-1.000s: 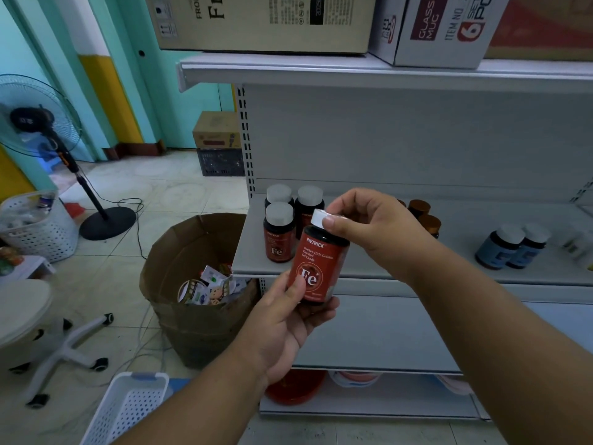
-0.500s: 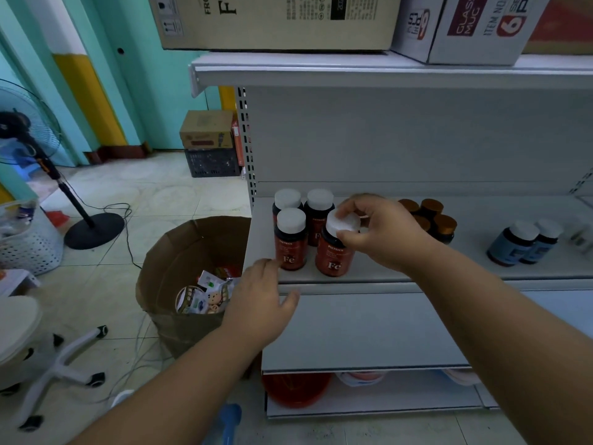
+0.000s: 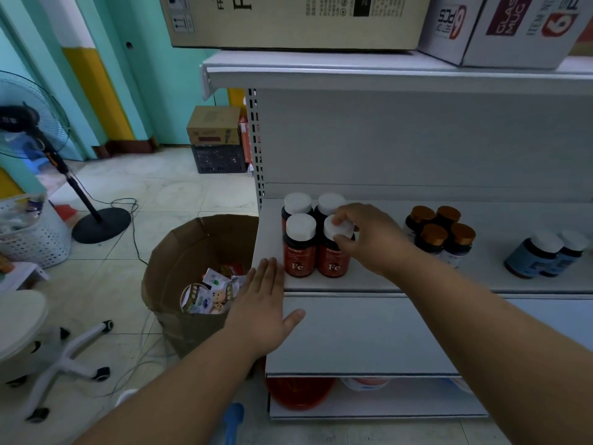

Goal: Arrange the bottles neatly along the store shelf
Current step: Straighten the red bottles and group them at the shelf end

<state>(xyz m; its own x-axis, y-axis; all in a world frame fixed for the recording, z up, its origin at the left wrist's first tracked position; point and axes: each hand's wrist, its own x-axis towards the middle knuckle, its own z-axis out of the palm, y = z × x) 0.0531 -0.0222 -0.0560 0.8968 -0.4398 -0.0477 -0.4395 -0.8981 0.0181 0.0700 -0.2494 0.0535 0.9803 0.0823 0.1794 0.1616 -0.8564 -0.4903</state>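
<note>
Several red bottles with white caps and an "Fe" label stand in a tight square at the left end of the white shelf (image 3: 369, 281). My right hand (image 3: 369, 239) grips the white cap of the front right red bottle (image 3: 332, 261), which stands upright beside the front left red bottle (image 3: 299, 248). My left hand (image 3: 263, 303) lies flat with straight fingers against the shelf's front left edge and holds nothing. Farther right stand brown-capped bottles (image 3: 441, 234) and two blue-labelled bottles (image 3: 542, 255).
A brown paper sack (image 3: 179, 261) full of small packets stands on the floor left of the shelf. Cardboard boxes (image 3: 295, 20) sit on the top shelf. A standing fan (image 3: 29, 123), white basket (image 3: 35, 232) and chair base (image 3: 64, 361) are at left.
My right hand set the red bottle down on the shelf beside the others and keeps hold of its cap. My left hand let go of the bottle and moved to the shelf edge.
</note>
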